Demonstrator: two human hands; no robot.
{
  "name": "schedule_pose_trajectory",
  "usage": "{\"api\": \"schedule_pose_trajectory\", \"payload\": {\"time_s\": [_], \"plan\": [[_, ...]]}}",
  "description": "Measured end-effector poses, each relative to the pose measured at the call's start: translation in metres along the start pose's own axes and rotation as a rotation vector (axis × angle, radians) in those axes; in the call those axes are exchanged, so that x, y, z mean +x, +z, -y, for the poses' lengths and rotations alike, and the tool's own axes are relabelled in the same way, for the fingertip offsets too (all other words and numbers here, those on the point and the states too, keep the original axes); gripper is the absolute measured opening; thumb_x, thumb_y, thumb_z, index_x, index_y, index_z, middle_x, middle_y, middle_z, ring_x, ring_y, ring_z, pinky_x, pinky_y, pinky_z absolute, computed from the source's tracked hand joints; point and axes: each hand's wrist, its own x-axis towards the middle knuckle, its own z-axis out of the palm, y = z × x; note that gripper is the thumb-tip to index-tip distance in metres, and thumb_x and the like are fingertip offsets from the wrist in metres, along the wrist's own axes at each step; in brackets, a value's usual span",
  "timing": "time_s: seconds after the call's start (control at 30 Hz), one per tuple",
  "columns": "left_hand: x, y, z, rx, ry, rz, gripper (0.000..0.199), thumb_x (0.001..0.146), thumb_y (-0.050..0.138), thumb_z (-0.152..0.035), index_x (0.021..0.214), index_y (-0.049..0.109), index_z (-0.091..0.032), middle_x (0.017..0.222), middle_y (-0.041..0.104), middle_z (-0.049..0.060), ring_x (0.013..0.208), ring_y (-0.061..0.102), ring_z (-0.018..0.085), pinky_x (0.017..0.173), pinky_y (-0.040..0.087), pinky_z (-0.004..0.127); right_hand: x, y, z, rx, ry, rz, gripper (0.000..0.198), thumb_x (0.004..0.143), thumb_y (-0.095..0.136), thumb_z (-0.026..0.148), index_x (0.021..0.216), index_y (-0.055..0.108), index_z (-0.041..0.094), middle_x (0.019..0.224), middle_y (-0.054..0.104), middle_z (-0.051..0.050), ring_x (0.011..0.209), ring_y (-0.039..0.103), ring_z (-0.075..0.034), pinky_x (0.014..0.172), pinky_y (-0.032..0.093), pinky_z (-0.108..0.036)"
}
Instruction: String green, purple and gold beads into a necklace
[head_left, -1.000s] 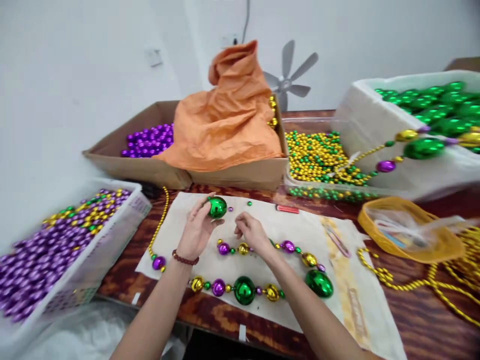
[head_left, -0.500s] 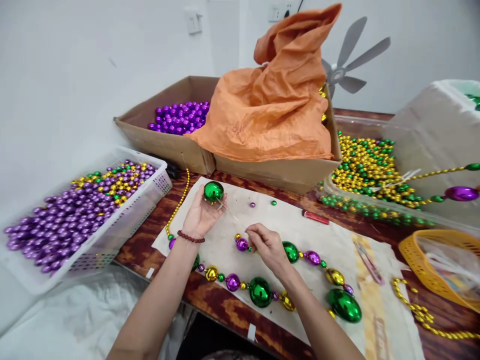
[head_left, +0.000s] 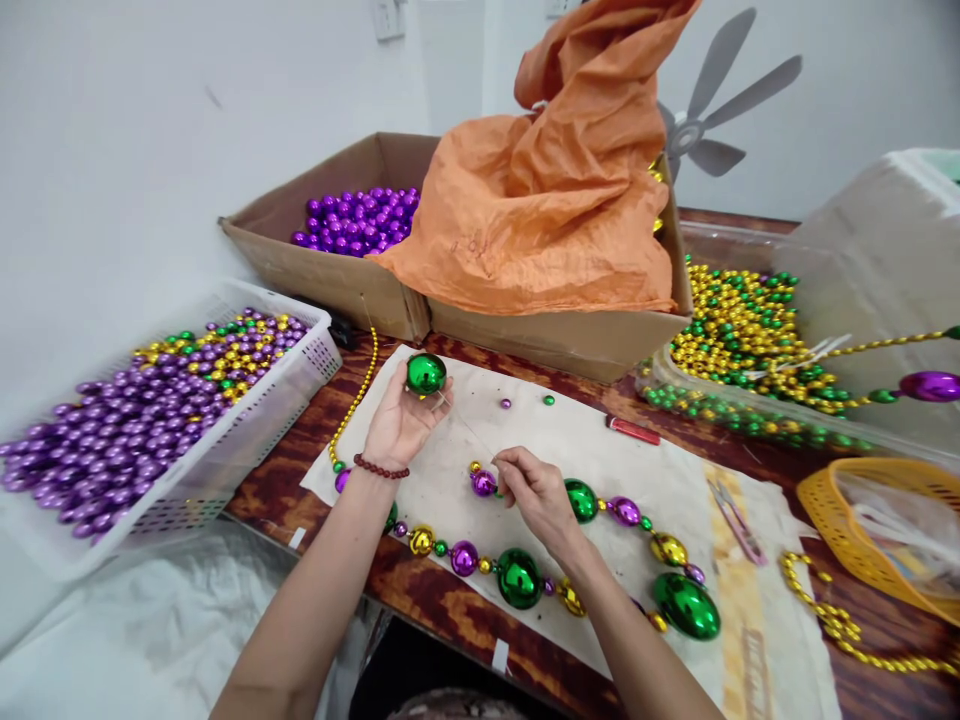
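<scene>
Left hand (head_left: 401, 425) cradles one large green ball (head_left: 426, 374); right hand (head_left: 534, 495) pinches one thread (head_left: 475, 435). Two small beads (head_left: 505, 404), purple and green, lie near the cloth's (head_left: 547, 435) far edge.

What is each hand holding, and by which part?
Left hand holds a green bead by its lower part; right hand pinches a thin strand at its visible lower end.
</scene>
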Motion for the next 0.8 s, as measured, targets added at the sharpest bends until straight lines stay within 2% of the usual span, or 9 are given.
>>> {"api": "schedule_pose_trajectory", "payload": {"time_s": [0.23,0.43,0.63,0.8], "plan": [[-0.001,-0.004,0.002,0.055,0.038,0.008,0.028,0.096,0.061,-0.038,0.121,0.066,-0.025,0.096,0.073,0.003,0.084,0.072,0.018,0.078,0.06,0.034,-0.001,0.002,0.0,-0.009,0.001,-0.008,0.024,0.097,0.051,0.038,0.087,0.064,0.022,0.061,0.059,0.001,0.049,0.055,-0.013,0.049,0.046,-0.024],[-0.002,-0.008,0.006,0.139,0.117,0.093,0.029,0.091,0.067,-0.035,0.119,0.066,-0.028,0.105,0.072,0.002,0.09,0.073,0.019,0.084,0.06,0.037,0.003,0.003,0.0,0.002,0.0,-0.021,0.023,0.097,0.049,0.039,0.088,0.062,0.022,0.062,0.059,0.001,0.051,0.055,-0.014,0.05,0.046,-0.025],[-0.012,-0.006,0.017,0.207,0.175,0.188,0.035,0.084,0.074,-0.032,0.117,0.067,-0.026,0.107,0.07,0.002,0.097,0.071,0.021,0.088,0.06,0.041,0.019,0.011,0.002,0.088,-0.012,-0.027,0.022,0.096,0.049,0.041,0.089,0.058,0.023,0.061,0.057,0.003,0.048,0.052,-0.012,0.048,0.042,-0.024],[-0.018,-0.008,0.032,0.267,0.162,0.234,0.037,0.083,0.075,-0.029,0.12,0.068,-0.024,0.109,0.07,0.004,0.097,0.069,0.02,0.091,0.058,0.043,0.035,0.017,0.008,0.098,-0.044,-0.057,0.021,0.095,0.049,0.04,0.09,0.059,0.022,0.061,0.056,0.004,0.047,0.051,-0.011,0.049,0.042,-0.024]]}}
